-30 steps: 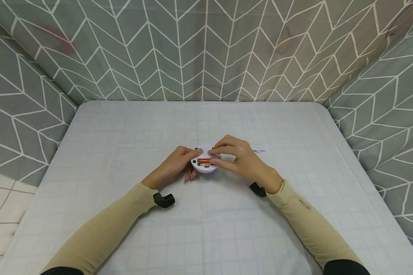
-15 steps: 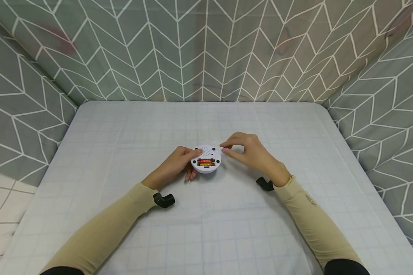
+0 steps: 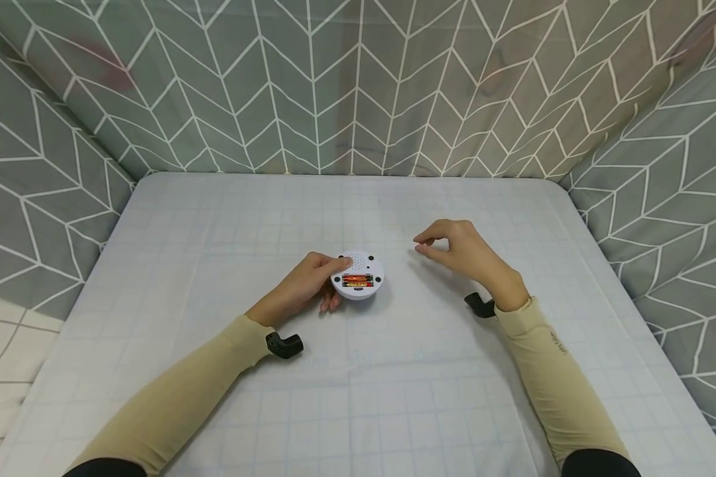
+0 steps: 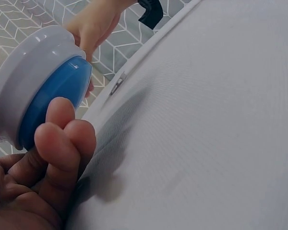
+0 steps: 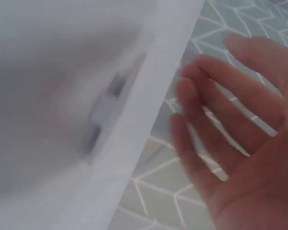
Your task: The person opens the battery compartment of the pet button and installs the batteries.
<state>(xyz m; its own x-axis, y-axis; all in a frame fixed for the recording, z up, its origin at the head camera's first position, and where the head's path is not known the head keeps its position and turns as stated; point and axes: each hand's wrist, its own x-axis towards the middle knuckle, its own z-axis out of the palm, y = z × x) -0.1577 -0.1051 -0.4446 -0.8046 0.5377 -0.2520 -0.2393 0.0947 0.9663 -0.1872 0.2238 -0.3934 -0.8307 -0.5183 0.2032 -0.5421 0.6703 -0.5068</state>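
Observation:
A round white battery device [image 3: 374, 270] with a blue dome [image 4: 62, 91] underneath is tilted in my left hand [image 3: 298, 288]. My left thumb presses its perforated face while the other fingers curl below it. Two red and gold batteries [image 3: 358, 281] sit in its uncovered compartment. To the right, my right hand [image 3: 471, 248] hovers over the table, its fingers loosely bent and nothing between them. A small, flat white piece with notches [image 5: 105, 110] lies on the table in the right wrist view, blurred; my right hand hides it in the head view.
A pale gridded cloth covers the table [image 3: 262, 397]. Grey curtains [image 3: 334, 86] with white chevron lines stand along the back and both sides. Black wrist cameras [image 3: 284, 346] are strapped to both sleeves.
My right hand has drawn away from the device to the right, uncovering the batteries. The left hand and the device have stayed in place.

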